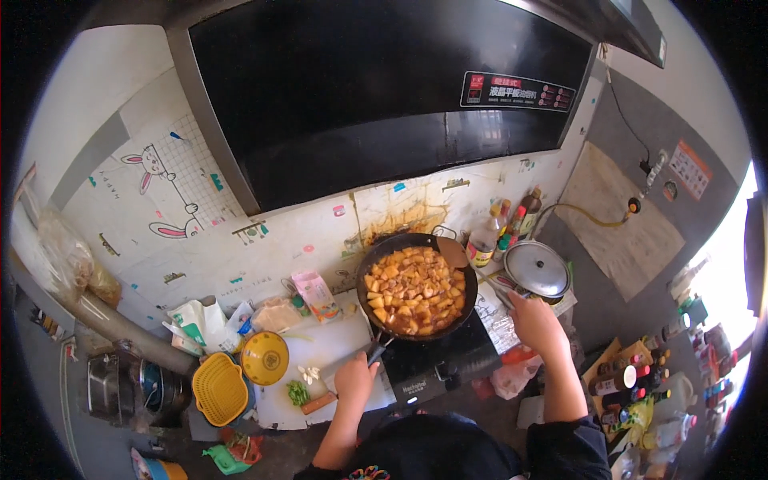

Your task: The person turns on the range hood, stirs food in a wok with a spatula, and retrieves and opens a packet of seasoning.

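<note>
A black wok [362, 300] full of diced potato and meat pieces in brown sauce [417, 291] sits over the black gas stove [447, 360]. My left hand [355, 379] is closed round the wok's handle [377, 353]. In my right hand [536, 324] is a metal-handled spatula [452, 252], its brown blade at the wok's upper right rim. Left of the wok, a white cutting board [336, 345] holds peeled garlic cloves [309, 375], chopped green vegetable [297, 393] and a cleaver with a wooden handle [319, 404].
A yellow bowl [264, 358] and yellow basket [220, 389] stand at the left. Sauce bottles [483, 237] and a lidded metal pot [537, 269] are behind my right hand. A black range hood [384, 120] overhangs the stove. More bottles [612, 381] crowd the lower right.
</note>
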`<action>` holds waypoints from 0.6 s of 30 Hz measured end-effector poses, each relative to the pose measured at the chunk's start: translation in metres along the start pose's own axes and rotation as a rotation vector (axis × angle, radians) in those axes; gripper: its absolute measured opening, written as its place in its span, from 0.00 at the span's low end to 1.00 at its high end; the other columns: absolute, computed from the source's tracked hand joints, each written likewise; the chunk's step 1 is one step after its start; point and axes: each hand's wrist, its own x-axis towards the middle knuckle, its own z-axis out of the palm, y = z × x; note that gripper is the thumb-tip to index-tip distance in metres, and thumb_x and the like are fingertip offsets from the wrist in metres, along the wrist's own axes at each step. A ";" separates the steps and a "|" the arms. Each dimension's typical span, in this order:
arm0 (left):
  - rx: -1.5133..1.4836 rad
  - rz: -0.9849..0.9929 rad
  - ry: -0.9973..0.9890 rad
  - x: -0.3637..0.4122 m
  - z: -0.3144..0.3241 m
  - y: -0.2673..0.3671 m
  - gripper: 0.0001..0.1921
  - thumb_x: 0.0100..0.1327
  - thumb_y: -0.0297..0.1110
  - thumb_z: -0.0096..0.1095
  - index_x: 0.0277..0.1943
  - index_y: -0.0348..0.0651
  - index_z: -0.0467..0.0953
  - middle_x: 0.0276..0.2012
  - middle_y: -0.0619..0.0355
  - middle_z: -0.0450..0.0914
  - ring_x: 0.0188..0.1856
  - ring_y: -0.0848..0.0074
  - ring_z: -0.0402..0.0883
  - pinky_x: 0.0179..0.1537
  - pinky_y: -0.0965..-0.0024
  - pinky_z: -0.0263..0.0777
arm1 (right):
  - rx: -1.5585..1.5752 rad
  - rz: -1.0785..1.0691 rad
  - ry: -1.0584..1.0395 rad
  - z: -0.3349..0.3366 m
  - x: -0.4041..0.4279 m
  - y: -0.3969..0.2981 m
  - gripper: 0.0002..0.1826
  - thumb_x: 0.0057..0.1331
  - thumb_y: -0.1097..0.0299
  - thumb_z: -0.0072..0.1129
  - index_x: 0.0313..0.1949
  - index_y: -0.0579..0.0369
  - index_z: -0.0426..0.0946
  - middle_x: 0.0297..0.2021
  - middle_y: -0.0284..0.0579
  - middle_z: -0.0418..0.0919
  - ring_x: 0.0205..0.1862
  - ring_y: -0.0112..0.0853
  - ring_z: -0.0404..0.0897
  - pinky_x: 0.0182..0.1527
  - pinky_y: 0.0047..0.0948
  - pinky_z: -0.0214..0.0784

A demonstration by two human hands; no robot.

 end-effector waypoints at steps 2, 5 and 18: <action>0.000 0.009 -0.015 0.000 0.002 0.000 0.16 0.58 0.45 0.60 0.37 0.39 0.73 0.24 0.48 0.79 0.27 0.55 0.80 0.28 0.55 0.72 | -0.051 -0.046 0.017 0.004 0.016 0.007 0.12 0.58 0.77 0.44 0.41 0.64 0.70 0.24 0.60 0.77 0.31 0.54 0.78 0.36 0.48 0.70; -0.019 0.021 0.004 0.001 0.005 0.000 0.16 0.58 0.45 0.60 0.37 0.39 0.73 0.24 0.48 0.79 0.27 0.55 0.80 0.28 0.55 0.72 | -0.145 -0.019 -0.040 0.009 0.036 0.008 0.12 0.57 0.77 0.43 0.40 0.63 0.72 0.25 0.60 0.77 0.32 0.52 0.78 0.37 0.46 0.71; -0.060 0.015 0.012 0.000 -0.001 0.004 0.15 0.57 0.43 0.62 0.36 0.40 0.73 0.23 0.48 0.79 0.27 0.54 0.79 0.28 0.54 0.71 | 0.389 0.399 -0.657 0.061 0.114 0.131 0.16 0.62 0.54 0.58 0.40 0.52 0.80 0.20 0.46 0.77 0.18 0.33 0.75 0.23 0.34 0.69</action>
